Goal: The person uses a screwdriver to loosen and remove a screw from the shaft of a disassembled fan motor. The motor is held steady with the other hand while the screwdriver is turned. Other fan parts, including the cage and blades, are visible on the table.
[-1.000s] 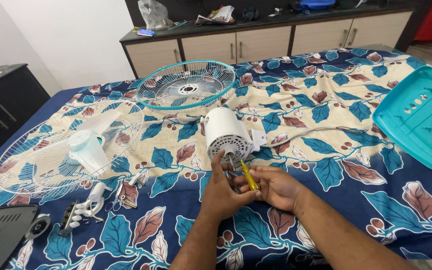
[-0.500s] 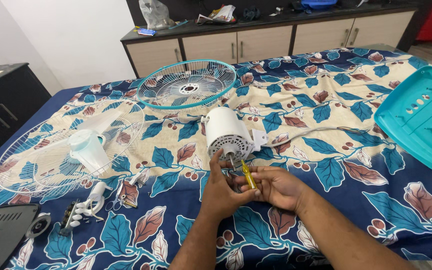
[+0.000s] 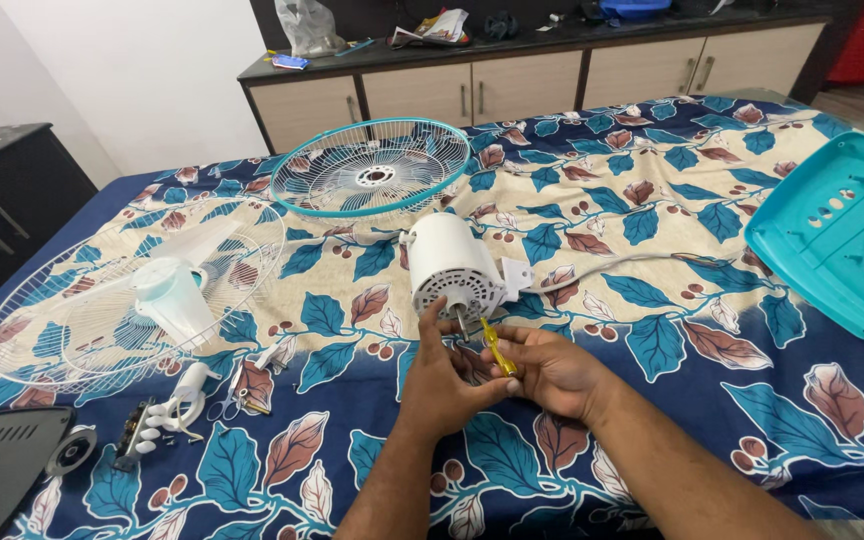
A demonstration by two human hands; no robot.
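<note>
Our right hand point(image 3: 552, 372) grips the yellow screwdriver point(image 3: 498, 347) at the white motor point(image 3: 452, 268), with our left hand point(image 3: 442, 385) fingers resting released against it.

Left hand point(image 3: 442, 385) fingers now stretched up onto white motor point(image 3: 455, 265) face; little else shifted.

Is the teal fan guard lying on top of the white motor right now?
No, the teal fan guard lies flat on the bedsheet behind the white motor, apart from it.
</note>
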